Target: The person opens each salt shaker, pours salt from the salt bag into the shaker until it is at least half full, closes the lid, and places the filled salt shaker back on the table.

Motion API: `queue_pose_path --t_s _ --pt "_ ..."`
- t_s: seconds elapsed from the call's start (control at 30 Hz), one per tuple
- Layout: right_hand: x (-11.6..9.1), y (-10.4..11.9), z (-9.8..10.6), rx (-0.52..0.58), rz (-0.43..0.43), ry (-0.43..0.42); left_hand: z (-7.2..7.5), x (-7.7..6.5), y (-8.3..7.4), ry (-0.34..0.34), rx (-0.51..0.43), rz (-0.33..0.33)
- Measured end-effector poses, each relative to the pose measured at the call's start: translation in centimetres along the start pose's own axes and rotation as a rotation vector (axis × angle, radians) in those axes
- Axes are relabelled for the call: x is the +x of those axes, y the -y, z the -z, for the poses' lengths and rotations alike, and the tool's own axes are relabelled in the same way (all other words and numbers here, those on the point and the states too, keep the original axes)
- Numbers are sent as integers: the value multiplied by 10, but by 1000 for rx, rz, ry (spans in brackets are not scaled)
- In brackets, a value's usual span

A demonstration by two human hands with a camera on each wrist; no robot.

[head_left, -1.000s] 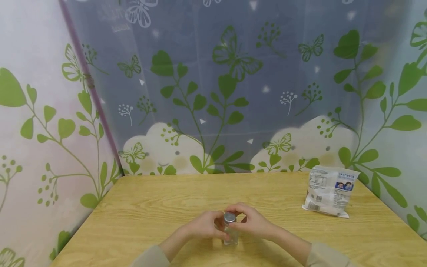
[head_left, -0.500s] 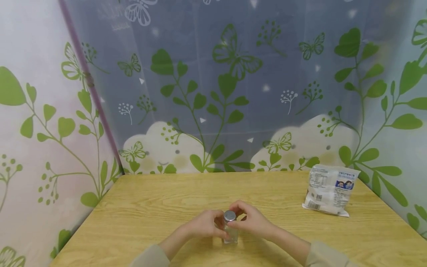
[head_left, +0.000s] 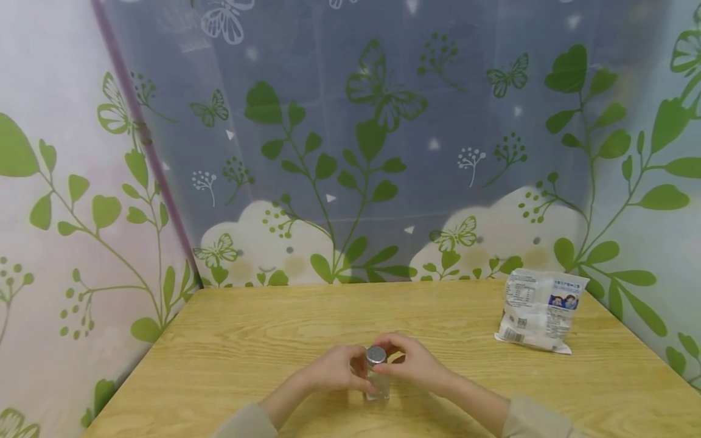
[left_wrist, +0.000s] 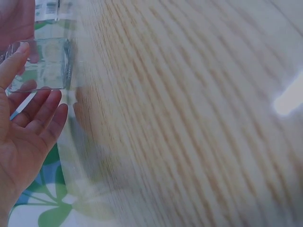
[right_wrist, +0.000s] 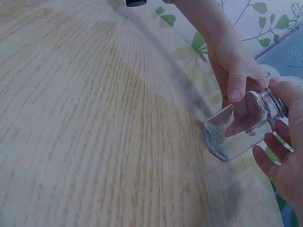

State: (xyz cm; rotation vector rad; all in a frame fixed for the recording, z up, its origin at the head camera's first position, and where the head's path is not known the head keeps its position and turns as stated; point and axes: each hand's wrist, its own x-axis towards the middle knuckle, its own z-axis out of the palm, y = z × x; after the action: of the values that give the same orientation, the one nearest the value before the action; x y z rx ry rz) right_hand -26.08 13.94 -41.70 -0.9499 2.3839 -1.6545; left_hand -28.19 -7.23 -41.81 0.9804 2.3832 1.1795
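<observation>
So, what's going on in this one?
A person's left hand holds a small clear glass bottle by its body, upright, while the right hand grips it at the silver cap. The cap is on top; how tight, I can't tell. A white printed bag stands apart on the wooden table, toward the right.

Two hands are in view, one left hand (head_left: pixel 335 368) and one right hand (head_left: pixel 417 366), with two sleeves (head_left: pixel 249 423). There is one glass jar (right_wrist: pixel 225 142), one silver lid (head_left: pixel 375 354), one wooden table (head_left: pixel 263 322) and one white packet (head_left: pixel 539 316), the last printed with one barcode (head_left: pixel 513 335) and one small photo (head_left: pixel 563 301). Three patterned panels (head_left: pixel 306 48) stand in view, left, back and right, along with one purple strip (head_left: pixel 167 191) and two white clouds (head_left: pixel 260 228) on the back one. The right wrist view adds one dark object (right_wrist: pixel 136 2), too cropped to name.
</observation>
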Motion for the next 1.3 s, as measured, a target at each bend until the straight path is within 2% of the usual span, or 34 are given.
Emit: queue_pose_path --t_s 0.37,0.63,0.97,1.13,1.3 --pt "-2 -3 -1 1 -4 18 -2 -1 1 -4 -3 -5" --pt "-2 0 -1 72 22 12 -2 -1 -2 -11 -25 7" --pt "-3 2 1 145 -59 -4 -2 -1 0 -5 -16 10" --pt "-4 0 2 186 -69 -3 -2 0 2 -10 -21 6" --pt "-4 -2 2 178 -55 -5 -2 0 3 -15 -21 4"
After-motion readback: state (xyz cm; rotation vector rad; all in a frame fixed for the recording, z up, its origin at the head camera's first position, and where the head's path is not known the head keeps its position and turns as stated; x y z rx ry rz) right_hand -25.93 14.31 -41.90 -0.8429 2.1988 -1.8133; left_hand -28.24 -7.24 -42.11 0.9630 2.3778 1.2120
